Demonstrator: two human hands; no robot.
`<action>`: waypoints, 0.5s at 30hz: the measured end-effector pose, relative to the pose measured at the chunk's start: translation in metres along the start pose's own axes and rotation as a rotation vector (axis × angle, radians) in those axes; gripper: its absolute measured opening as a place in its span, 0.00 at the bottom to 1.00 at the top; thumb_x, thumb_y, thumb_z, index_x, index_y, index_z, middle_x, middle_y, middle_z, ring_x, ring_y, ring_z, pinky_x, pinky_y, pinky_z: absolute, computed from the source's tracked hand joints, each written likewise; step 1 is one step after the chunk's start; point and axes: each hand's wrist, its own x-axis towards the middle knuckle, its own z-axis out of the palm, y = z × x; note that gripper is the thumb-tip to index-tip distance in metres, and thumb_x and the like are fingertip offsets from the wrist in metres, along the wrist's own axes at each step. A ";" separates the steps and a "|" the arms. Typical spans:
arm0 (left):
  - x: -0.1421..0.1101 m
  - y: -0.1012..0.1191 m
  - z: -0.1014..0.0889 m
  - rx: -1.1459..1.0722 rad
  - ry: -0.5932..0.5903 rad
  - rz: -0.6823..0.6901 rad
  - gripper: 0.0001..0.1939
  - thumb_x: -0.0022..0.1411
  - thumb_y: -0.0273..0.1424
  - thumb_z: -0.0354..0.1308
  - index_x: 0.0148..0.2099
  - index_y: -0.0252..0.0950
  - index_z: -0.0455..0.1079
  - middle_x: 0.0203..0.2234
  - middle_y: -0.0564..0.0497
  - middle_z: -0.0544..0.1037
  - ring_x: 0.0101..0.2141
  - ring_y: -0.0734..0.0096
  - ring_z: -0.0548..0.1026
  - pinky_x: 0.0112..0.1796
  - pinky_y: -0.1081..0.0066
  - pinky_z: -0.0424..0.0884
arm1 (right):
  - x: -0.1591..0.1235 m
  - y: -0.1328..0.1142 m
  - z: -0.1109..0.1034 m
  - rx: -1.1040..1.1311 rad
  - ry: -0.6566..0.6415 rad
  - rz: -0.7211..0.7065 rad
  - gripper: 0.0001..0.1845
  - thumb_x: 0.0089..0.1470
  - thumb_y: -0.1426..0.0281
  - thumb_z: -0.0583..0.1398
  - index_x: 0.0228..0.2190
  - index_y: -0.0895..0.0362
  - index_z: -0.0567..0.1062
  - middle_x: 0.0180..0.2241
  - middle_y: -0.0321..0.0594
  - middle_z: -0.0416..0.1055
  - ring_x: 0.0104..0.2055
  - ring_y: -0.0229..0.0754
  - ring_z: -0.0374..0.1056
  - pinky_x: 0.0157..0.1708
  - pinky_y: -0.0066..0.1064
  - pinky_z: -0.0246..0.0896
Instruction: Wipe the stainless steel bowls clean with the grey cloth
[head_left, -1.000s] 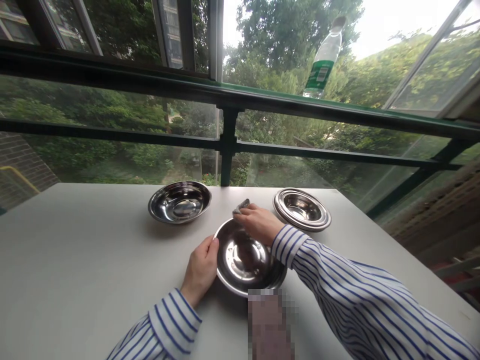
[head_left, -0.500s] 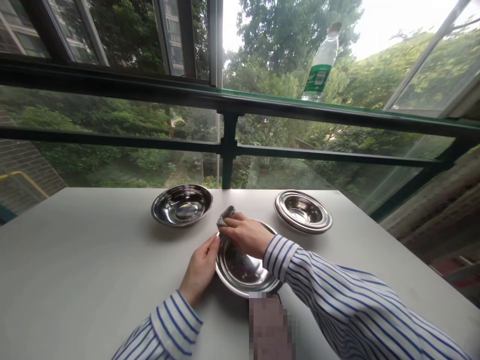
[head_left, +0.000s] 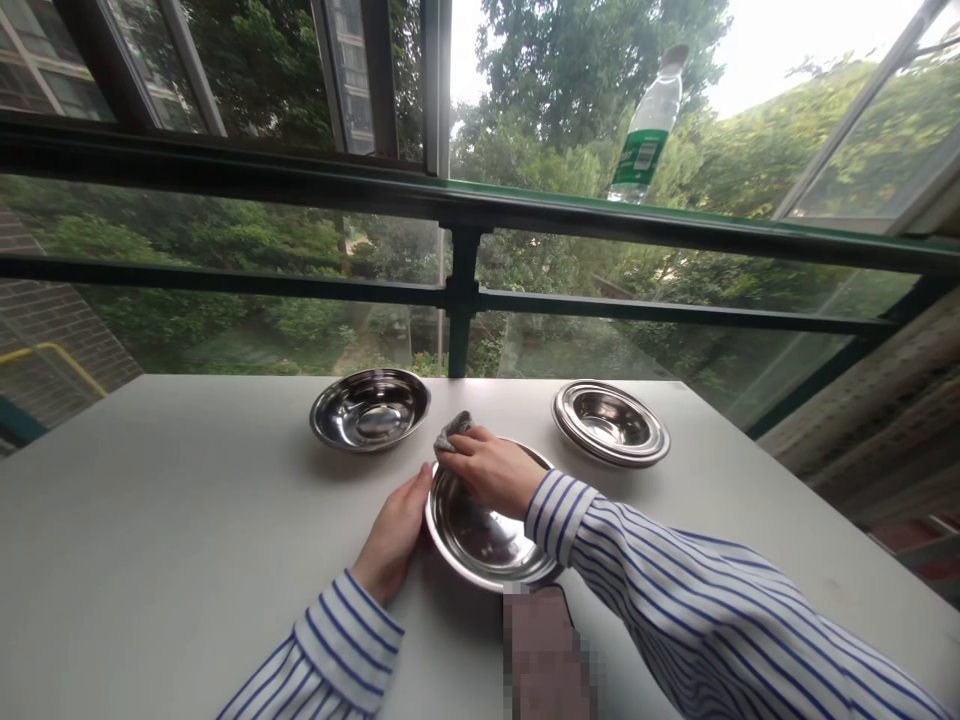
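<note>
A shiny steel bowl [head_left: 480, 545] sits on the white table [head_left: 172, 520] in front of me. My left hand [head_left: 391, 535] grips its left rim, fingers curled round the edge. My right hand [head_left: 489, 470] is closed on a small grey cloth [head_left: 450, 432] and presses it against the bowl's far left rim. Both arms wear blue-striped white sleeves.
A single steel bowl [head_left: 370, 408] stands at the back left. A stack of steel bowls [head_left: 610, 421] stands at the back right. A plastic water bottle [head_left: 643, 130] stands on the green window rail. A blurred patch [head_left: 544, 655] covers something at the near edge.
My right hand with the cloth has slid from the bowl's far right rim to its far left rim. My left hand has stayed on the left rim.
</note>
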 end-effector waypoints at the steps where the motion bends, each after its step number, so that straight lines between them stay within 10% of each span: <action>1: 0.000 0.001 0.000 0.025 -0.006 -0.014 0.27 0.57 0.48 0.50 0.48 0.31 0.71 0.28 0.45 0.79 0.29 0.64 0.76 0.31 0.67 0.69 | 0.000 -0.001 -0.001 0.004 -0.002 -0.007 0.16 0.57 0.75 0.51 0.47 0.60 0.69 0.42 0.49 0.67 0.43 0.46 0.60 0.39 0.35 0.62; 15: -0.003 0.007 0.000 -0.263 -0.135 -0.219 0.27 0.58 0.50 0.47 0.46 0.34 0.70 0.22 0.49 0.76 0.16 0.77 0.67 0.17 0.77 0.61 | -0.005 -0.008 -0.001 0.035 0.007 0.009 0.16 0.56 0.76 0.51 0.46 0.61 0.69 0.42 0.49 0.67 0.42 0.46 0.60 0.40 0.35 0.63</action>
